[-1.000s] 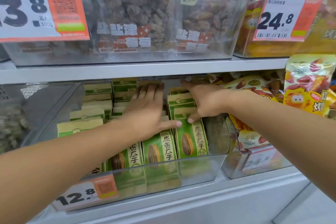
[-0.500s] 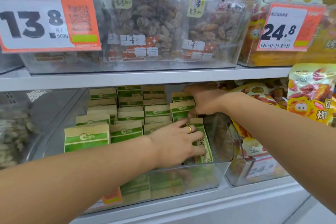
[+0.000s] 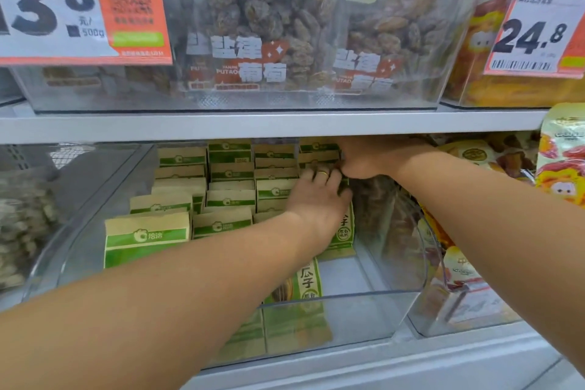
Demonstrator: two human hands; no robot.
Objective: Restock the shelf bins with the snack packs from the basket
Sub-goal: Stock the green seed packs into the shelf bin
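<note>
Snack packs (image 3: 147, 236): green-and-kraft paper pouches, standing upright in several rows inside a clear plastic bin (image 3: 364, 301) on the lower shelf; rows run front to back, tops showing, with bare floor left at the front right of the bin. Left hand (image 3: 318, 199): reaches in over the right-hand row, palm down, fingers spread and bent onto the pack tops, a ring on one finger; it presses and steadies rather than plainly grips, though the fingertips are partly hidden. Right hand (image 3: 364, 158): deep at the rear right of the bin under the upper shelf edge (image 3: 272, 123), fingers tucked behind the back packs; whether it holds a pack cannot be told. Step in hand, by judgement: squaring and pushing back the right-hand row so that more stock fits in front. Next move likely calls for withdrawing one hand to fetch further packs; the basket is not in view. Surroundings: upper bin of bagged dried fruit (image 3: 253, 25) with a price tag (image 3: 79, 3); a second price tag (image 3: 538, 28) to the right; yellow snack bags (image 3: 560, 165) in the neighbouring bin. Obstructions: low clearance beneath the upper shelf and the bin's raised front wall limit reach; upright packs could topple if nudged.
</note>
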